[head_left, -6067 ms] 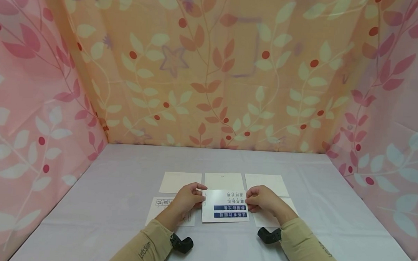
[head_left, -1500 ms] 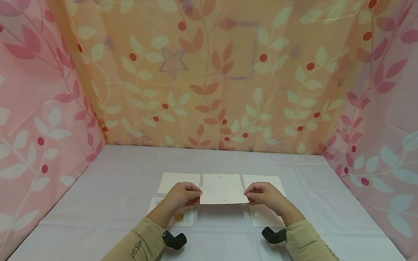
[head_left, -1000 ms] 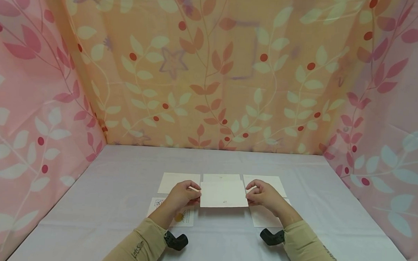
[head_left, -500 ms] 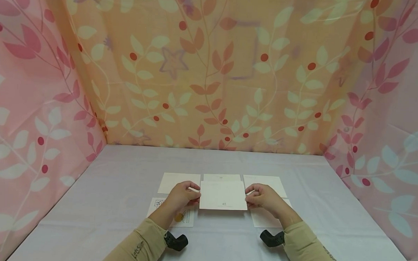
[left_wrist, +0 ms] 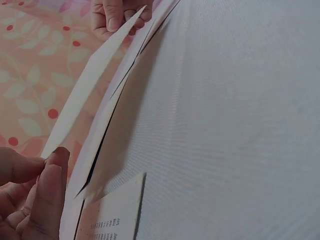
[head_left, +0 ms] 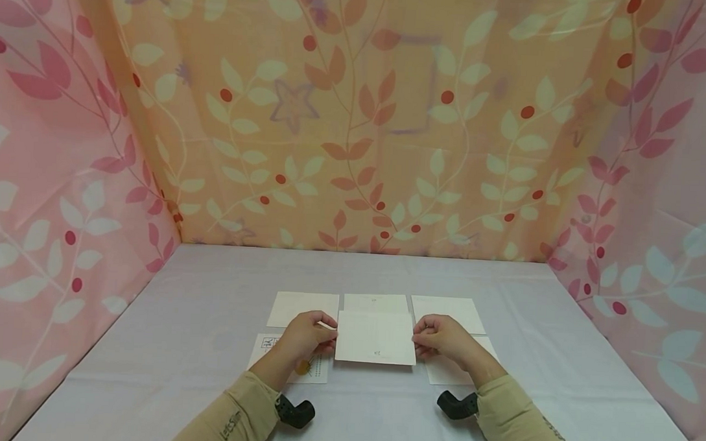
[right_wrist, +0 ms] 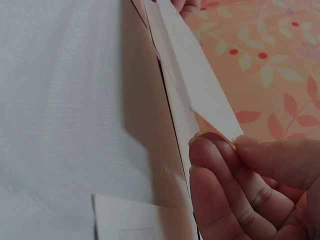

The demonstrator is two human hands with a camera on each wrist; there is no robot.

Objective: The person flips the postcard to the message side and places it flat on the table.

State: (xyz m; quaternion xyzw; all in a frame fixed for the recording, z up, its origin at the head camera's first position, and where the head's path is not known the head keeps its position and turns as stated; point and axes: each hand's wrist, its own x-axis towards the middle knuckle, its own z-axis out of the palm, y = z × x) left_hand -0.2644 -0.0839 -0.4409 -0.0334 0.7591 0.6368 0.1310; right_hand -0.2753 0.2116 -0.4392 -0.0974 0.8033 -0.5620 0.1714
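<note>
A cream card (head_left: 375, 339) with a tiny mark near its front edge is held between both hands in the head view. My left hand (head_left: 307, 336) pinches its left edge between thumb and fingers. On the opposite edge my right hand (head_left: 449, 342) pinches it the same way. Both wrist views show the card (right_wrist: 200, 75) raised over the table, its shadow falling on the cloth below. A printed card (head_left: 318, 374) with an orange spot lies partly under my left hand. Beneath my right hand lies a blank card (head_left: 445, 373).
Behind the held card, a row of cream cards lies flat: a left card (head_left: 303, 308), a middle card (head_left: 376, 302) and a right card (head_left: 448, 313). White cloth covers the table (head_left: 346, 415). Patterned curtains (head_left: 356, 117) stand around its back and sides.
Six seconds ago the held card showed its printed face with blue bands; now its plain side faces up. Over the last second both hands have brought it slightly nearer the front.
</note>
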